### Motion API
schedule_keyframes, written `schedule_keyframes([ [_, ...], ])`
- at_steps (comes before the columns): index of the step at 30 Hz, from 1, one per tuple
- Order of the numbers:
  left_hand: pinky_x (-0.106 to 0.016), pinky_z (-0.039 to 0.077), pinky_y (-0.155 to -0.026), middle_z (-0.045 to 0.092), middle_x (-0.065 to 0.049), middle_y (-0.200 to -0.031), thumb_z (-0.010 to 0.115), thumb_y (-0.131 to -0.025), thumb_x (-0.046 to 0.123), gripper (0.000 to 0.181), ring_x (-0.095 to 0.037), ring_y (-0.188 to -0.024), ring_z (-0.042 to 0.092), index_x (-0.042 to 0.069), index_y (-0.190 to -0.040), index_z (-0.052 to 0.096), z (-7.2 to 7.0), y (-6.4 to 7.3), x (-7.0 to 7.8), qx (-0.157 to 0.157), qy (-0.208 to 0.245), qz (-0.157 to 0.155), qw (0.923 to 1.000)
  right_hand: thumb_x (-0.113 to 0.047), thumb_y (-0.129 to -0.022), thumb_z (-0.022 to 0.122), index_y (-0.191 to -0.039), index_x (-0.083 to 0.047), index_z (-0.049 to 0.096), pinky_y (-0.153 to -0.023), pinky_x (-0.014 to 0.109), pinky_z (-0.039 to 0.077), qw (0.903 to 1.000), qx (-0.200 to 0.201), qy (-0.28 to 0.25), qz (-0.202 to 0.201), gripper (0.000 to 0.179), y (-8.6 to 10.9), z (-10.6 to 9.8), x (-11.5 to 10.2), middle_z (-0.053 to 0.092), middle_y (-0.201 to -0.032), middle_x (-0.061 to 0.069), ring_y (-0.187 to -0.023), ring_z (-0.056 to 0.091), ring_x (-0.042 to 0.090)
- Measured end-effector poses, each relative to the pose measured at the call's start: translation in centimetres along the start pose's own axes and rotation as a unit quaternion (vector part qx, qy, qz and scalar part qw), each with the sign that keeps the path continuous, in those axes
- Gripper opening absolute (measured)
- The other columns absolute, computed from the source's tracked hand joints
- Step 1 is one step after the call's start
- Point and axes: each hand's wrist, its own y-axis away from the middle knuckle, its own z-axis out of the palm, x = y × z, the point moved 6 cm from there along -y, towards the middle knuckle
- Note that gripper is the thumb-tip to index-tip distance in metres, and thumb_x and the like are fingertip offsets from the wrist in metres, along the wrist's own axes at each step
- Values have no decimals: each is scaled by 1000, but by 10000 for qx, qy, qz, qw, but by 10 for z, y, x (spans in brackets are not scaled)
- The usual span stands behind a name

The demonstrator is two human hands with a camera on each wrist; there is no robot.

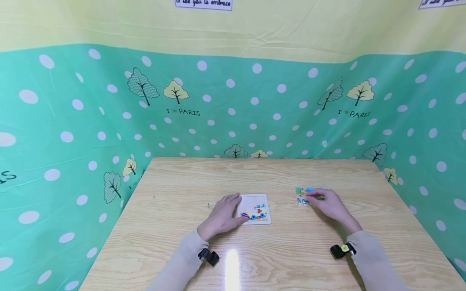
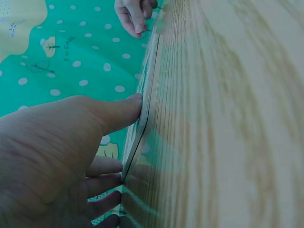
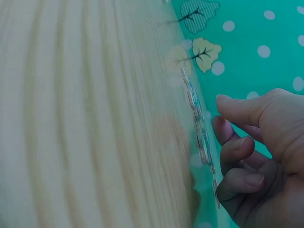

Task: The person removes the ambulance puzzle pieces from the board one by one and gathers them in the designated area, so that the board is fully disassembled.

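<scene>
On the tabletop lies a white-framed jigsaw puzzle board with a partly filled vehicle picture, yellow with blue wheels and a red cross. My left hand rests at the board's left side. In the left wrist view its thumb lies on the board's near edge, with the other fingers extended along the side. Over to the right, a cluster of colourful puzzle pieces lies flat. My right hand hovers at them, thumb and index finger bent toward the pieces. A gap shows between thumb and index finger in the right wrist view.
The light wooden table carries a small dark speck left of the board. A green dotted cloth hangs behind the table and along both sides. Each wrist wears a black camera on a strap.
</scene>
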Motion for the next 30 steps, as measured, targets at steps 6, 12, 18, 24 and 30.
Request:
schedule_keyframes([
  [6,-61,32,-128,41,-19,-169,70,-99,52,82,-42,-157,38,0,-159,47,0,0,0,-16,12,-40,10000,-24,-102,74,-118,-9,81,-97,48,57,9995,67,34,-308,23,-4,10,-12,78,-120,15,-113,70,34],
  [12,-61,31,-129,41,-20,-169,70,-100,51,81,-42,-157,37,0,-159,47,-1,0,0,-21,58,-57,10000,-18,-101,75,-115,-7,81,-93,39,60,9984,27,-194,-538,19,-7,20,-22,80,-114,12,-109,73,30],
  [18,-62,32,-128,42,-21,-168,70,-99,49,81,-43,-156,38,-1,-158,47,0,0,1,7,61,-26,10000,-20,-100,77,-115,-8,81,-88,32,56,9981,-52,-259,-558,19,-9,30,-28,79,-117,14,-108,72,29],
  [24,-61,32,-128,42,-20,-169,70,-99,50,81,-42,-156,38,0,-158,47,0,0,0,5,43,-30,10000,-20,-100,76,-115,-8,80,-95,41,56,9975,-249,-399,-528,20,-12,42,-37,79,-117,12,-111,70,30],
  [30,-61,32,-128,41,-19,-169,70,-99,51,82,-42,-157,38,0,-159,47,-1,0,0,12,49,-55,10000,-21,-100,76,-114,-10,81,-98,44,57,9965,-379,-498,-555,19,-14,52,-47,79,-118,11,-114,71,31],
])
